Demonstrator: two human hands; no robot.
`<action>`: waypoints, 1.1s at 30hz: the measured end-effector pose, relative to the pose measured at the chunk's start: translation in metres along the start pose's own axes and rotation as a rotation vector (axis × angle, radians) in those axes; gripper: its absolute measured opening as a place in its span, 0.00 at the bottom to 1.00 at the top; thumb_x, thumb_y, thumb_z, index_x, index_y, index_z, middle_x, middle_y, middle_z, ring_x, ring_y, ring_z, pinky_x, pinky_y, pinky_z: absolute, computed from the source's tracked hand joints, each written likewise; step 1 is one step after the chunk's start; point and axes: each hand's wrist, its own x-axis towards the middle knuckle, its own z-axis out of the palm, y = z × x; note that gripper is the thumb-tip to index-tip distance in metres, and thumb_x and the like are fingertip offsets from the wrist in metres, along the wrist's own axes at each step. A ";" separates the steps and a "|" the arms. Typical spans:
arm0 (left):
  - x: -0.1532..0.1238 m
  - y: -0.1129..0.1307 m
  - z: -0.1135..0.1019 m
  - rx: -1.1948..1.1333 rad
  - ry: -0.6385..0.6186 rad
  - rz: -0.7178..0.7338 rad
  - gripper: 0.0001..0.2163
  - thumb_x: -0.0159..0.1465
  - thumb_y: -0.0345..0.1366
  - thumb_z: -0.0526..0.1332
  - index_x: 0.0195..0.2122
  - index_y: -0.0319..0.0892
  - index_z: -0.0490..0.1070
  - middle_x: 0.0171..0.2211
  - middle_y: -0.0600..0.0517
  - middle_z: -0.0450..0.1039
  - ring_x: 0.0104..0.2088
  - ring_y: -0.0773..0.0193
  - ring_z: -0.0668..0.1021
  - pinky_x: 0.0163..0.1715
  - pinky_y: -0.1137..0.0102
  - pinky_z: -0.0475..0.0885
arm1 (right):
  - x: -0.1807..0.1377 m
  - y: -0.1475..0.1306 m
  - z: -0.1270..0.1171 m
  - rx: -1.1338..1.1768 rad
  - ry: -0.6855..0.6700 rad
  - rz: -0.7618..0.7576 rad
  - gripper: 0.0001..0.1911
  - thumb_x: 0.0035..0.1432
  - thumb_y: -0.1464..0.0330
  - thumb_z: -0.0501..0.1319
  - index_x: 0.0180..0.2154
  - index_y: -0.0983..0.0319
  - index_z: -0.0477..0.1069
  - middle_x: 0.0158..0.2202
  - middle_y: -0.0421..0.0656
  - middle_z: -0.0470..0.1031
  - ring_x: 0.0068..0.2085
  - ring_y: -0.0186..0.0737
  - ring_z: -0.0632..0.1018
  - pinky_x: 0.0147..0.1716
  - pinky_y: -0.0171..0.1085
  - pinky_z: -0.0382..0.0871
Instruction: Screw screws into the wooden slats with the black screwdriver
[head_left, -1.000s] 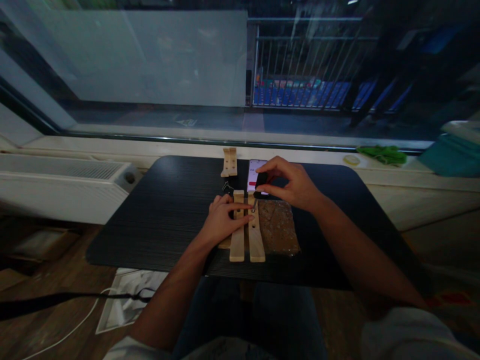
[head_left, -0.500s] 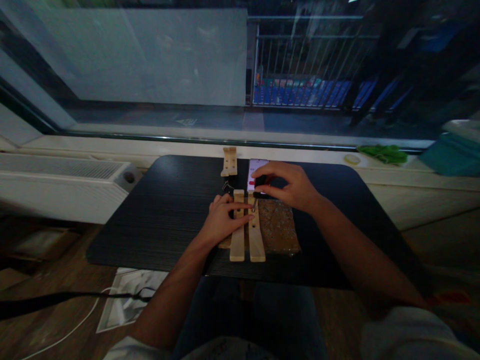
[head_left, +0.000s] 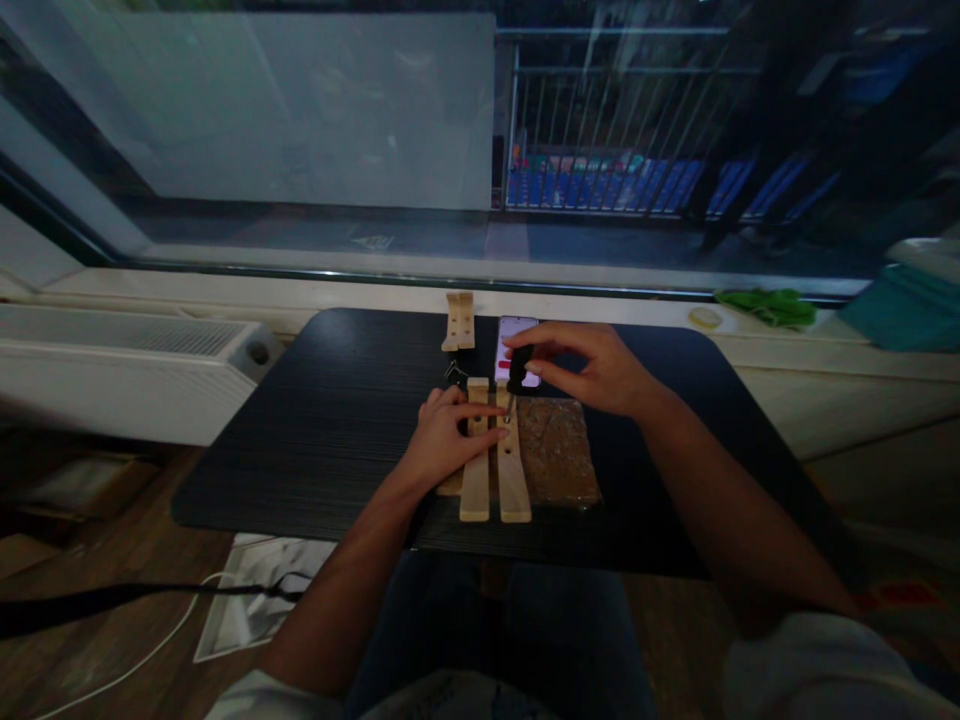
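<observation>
A dark table [head_left: 315, 420] by a night-time window is seen from above. Two pale wooden strips are laid side by side at its middle, their long axes running from near to far. They rest partly on a brown mat [head_left: 559, 455].

The left hand [head_left: 442, 440] is laid flat and open across both strips near their far ends, with its fingers stretched out to the right. Nothing is grasped; the left strip [head_left: 474, 490] and the right strip [head_left: 514, 480] are pressed down by it.

A small black-handled screwdriver [head_left: 516, 375] is pinched at its handle by the thumb and fingertips of the right hand [head_left: 600, 370], which is closed on it from the right. The tool is held almost upright, its long axis nearly vertical and its tip pointing down onto the right strip's far end. The tip lies just beside the left fingertips. Whether it sits in a screw cannot be told.

A lit phone [head_left: 511, 330] lies just beyond the screwdriver. Two shorter wooden pieces [head_left: 459, 322] lie farther off, to the left.
</observation>
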 end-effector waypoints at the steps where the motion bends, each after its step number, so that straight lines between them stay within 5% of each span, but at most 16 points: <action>1: 0.000 0.000 0.000 0.000 0.004 0.001 0.12 0.58 0.44 0.68 0.44 0.54 0.80 0.37 0.52 0.67 0.42 0.56 0.68 0.48 0.58 0.64 | 0.000 0.000 0.000 0.005 0.002 0.004 0.16 0.58 0.72 0.61 0.49 0.59 0.74 0.41 0.40 0.80 0.34 0.31 0.79 0.36 0.32 0.75; 24: 0.000 -0.001 0.001 0.026 0.006 0.008 0.12 0.59 0.46 0.67 0.44 0.55 0.80 0.36 0.52 0.67 0.42 0.57 0.68 0.47 0.60 0.64 | 0.000 0.001 0.004 0.018 0.053 0.074 0.14 0.55 0.63 0.66 0.43 0.59 0.74 0.36 0.39 0.77 0.32 0.31 0.77 0.35 0.32 0.74; 33: 0.000 -0.001 0.001 0.014 0.011 0.023 0.12 0.59 0.45 0.68 0.44 0.54 0.80 0.35 0.52 0.66 0.40 0.57 0.68 0.46 0.60 0.64 | 0.002 0.001 0.006 0.045 0.045 -0.001 0.11 0.57 0.67 0.65 0.44 0.59 0.76 0.40 0.40 0.79 0.34 0.30 0.79 0.36 0.32 0.74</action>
